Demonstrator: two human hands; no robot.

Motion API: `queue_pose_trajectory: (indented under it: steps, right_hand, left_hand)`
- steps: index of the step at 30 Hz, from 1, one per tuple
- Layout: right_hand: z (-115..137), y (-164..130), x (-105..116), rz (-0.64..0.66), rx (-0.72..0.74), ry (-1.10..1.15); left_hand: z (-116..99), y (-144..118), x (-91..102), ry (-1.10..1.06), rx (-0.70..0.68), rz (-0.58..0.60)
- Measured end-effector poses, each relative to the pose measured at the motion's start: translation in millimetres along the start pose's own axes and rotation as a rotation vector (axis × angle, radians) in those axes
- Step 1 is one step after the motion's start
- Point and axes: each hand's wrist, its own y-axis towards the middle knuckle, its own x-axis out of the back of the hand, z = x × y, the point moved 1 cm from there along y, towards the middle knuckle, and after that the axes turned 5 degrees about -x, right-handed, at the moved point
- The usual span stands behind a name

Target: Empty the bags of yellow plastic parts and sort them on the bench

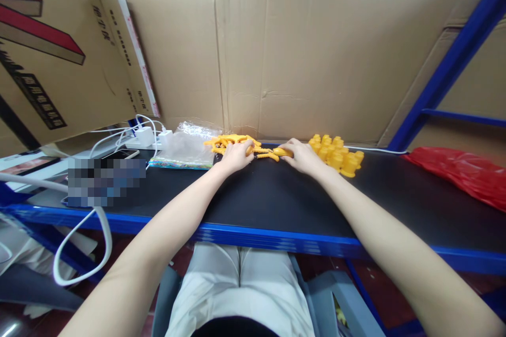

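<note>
Here, yellow part (283, 152) under right hand (301, 156) fingers (288, 146)

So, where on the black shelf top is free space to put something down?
Bare patches: the black shelf top in front of both hands, to the blue front edge, and between the yellow pieces and the red bag. Crowded: the back, around the left hand, right hand and clear bag.

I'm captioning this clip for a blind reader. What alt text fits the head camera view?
Two bare hands, left hand and right hand, rest on small yellow plastic parts at the back of a black worktop. A pile of yellow pieces lies right of them, a clear plastic bag to the left, cardboard behind.
</note>
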Motion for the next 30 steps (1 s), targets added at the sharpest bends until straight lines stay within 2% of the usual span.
queue_pose_trajectory:
  steps: [3,9,15,19,25,30]
  right_hand:
    - [2,0,-2,-0.044,0.074,0.091]
    - [-4,2,-10,-0.09,0.133,0.229]
    - [-9,7,-18,-0.106,0.18,0.379]
    - [-13,9,-18,-0.039,0.119,0.545]
    - [-19,10,-20,0.095,-0.047,0.959]
    - [-12,9,-18,0.179,-0.223,1.073]
  left_hand:
    - [-4,0,2.0,-0.029,-0.03,-0.018]
    - [-3,1,2.3,-0.109,-0.049,-0.038]
    - [-1,2,1.1,-0.063,-0.03,-0.044]
    - [2,2,-0.8,-0.027,-0.007,-0.052]
    - [10,2,-4.2,-0.04,-0.053,-0.093]
    - [8,2,-3.7,-0.061,-0.072,-0.102]
